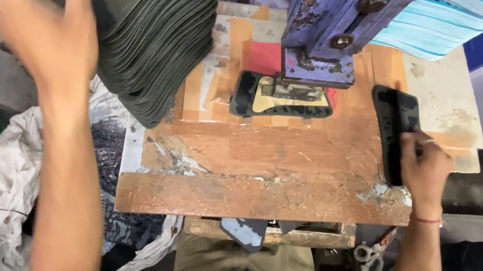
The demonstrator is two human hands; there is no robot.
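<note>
- The right hand (424, 162) is closed over the near end of a flat black sole-shaped piece (395, 128), pressing it to the worn wooden table (258, 170) by its right edge.
- The left hand (48, 36) is raised and blurred, fingers spread and open, at the tall stack of dark grey sheets (160, 40) on the table's far left corner; whether it touches them is hard to make out.
- At the far edge, a rusty blue-painted press head (337, 11) sits over a black cut-out frame (277, 96), partly hiding it.
- A crumpled white sack (6, 191) of dark scraps lies left of the table.
</note>
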